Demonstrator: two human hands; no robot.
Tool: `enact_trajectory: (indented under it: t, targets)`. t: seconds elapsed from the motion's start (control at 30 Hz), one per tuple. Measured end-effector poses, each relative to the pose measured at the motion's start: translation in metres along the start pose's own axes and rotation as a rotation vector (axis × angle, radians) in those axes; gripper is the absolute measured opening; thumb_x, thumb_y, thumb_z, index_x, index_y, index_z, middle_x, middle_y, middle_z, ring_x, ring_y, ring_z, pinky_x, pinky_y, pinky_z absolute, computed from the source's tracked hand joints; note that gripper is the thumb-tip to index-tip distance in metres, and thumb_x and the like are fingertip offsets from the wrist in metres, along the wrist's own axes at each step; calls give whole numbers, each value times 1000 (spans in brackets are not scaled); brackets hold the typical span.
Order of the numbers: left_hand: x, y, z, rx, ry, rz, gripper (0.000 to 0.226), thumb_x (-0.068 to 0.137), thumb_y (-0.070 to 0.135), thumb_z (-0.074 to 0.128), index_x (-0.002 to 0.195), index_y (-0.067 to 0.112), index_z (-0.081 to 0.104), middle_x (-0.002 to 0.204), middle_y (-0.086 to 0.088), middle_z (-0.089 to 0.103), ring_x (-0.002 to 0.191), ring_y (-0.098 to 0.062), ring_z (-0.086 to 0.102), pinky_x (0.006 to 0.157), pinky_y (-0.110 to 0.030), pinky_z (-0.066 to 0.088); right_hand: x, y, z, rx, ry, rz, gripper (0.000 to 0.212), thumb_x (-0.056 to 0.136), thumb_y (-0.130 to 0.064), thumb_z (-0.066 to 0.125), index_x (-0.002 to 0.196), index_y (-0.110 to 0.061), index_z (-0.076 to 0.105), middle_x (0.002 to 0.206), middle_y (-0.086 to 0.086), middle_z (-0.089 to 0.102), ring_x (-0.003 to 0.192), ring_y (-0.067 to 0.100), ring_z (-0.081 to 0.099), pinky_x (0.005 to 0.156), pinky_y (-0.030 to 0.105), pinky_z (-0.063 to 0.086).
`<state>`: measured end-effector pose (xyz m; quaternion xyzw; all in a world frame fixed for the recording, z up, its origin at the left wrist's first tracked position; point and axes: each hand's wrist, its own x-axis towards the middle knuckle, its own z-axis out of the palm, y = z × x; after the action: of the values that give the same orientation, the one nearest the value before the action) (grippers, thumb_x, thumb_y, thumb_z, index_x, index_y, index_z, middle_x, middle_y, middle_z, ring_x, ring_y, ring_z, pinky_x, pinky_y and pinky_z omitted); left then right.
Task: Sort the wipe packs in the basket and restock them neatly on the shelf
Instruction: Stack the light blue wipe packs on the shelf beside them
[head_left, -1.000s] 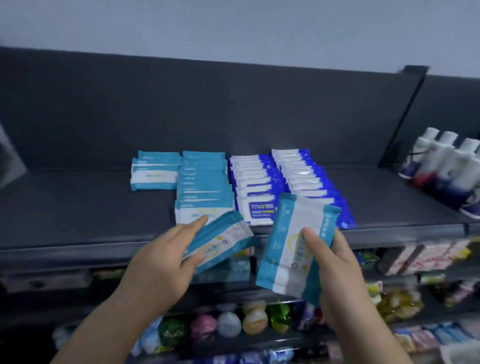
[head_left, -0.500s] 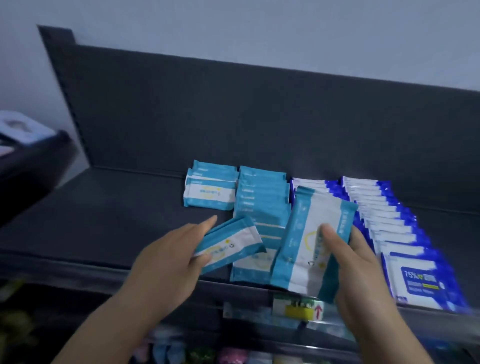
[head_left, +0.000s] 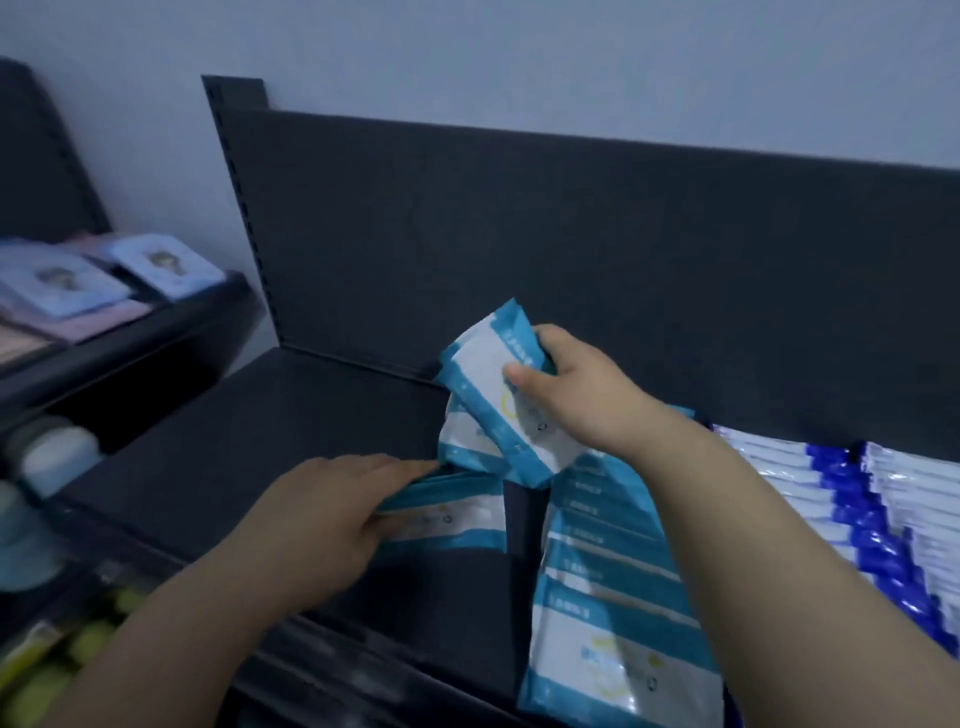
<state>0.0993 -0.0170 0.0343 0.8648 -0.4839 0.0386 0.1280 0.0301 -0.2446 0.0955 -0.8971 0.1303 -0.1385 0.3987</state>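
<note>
Head view, landmark: the row of teal wipe packs (head_left: 597, 597) lies overlapped on the dark shelf (head_left: 249, 447).
Left hand (head_left: 332, 525): it pinches a flat teal pack (head_left: 452, 517) just left of the row, low over the shelf. We judge it is being laid down to begin a second row.
Right hand (head_left: 587, 400): it is clenched round a raised teal pack (head_left: 488, 369), tilted above the far end of the row, probably kept ready to place next.
Blue wipe packs (head_left: 857, 519): just right of the row, sorted apart by colour.
Basket: not in view.
Writing: the teal packs show a yellow round mark and small print, too blurred for us to read.
</note>
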Motion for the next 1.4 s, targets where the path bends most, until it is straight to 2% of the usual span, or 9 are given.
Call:
enact_trajectory:
  t: [0.2,0.37,0.57,0.73,0.87,1.0,1.1,1.2,1.4]
  targets:
    - [21,-24,7,-15,-103,46,58,93,31,50,142,50,25,137,29,40,126,2,39,102,-18,32,56,11,39,-367,-298,9,33,95,-32,51,123,-15,47,120,8,56,101,22,52,79,26,36]
    - [48,-44,14,-46,-167,110,60,93,33,50,143,51,22,139,26,39,125,-1,39,102,-20,31,70,23,52,-585,-497,113,62,97,-35,48,149,-12,23,152,7,31,136,23,34,105,27,29]
    - [81,-56,20,-156,-211,251,65,91,30,56,143,51,23,138,26,40,124,-1,40,101,-19,32,72,33,59,-554,-465,184,74,89,-42,60,148,-18,23,150,3,34,135,21,36,107,29,32]
    - [103,-46,31,-123,-240,396,68,92,34,56,147,43,17,143,26,30,129,3,28,107,-19,18,70,43,59,-518,-412,190,64,87,-29,62,144,-21,33,146,1,41,131,17,40,107,27,34]
    - [106,-48,36,-253,-251,408,75,89,32,61,146,46,14,136,31,17,113,0,24,100,-12,18,70,49,48,-281,-392,253,56,87,-21,65,139,-23,42,137,-2,49,127,11,45,107,24,36]
    - [101,-51,47,-376,-200,441,65,86,33,66,139,44,29,122,37,20,115,12,17,99,0,9,70,49,43,-177,-330,223,34,92,-7,55,125,-18,57,120,-6,60,110,5,55,96,11,40]
    - [99,-52,58,-374,-167,533,54,84,39,62,134,39,42,125,33,32,121,16,20,111,-11,2,68,45,50,-236,-407,208,39,94,-4,50,129,-21,55,128,-8,57,115,1,51,102,15,37]
    - [97,-60,66,-327,-110,589,45,84,45,51,128,39,48,133,25,39,132,8,25,118,-27,-6,65,44,52,-364,-366,173,40,94,-6,49,130,-21,55,131,-7,55,120,6,49,103,16,35]
    - [89,-62,75,-149,-10,621,43,88,43,42,129,32,49,137,8,46,129,-11,37,111,-47,23,55,52,46,-545,-251,217,39,92,-5,48,126,-21,58,123,-1,62,113,12,56,96,20,42]
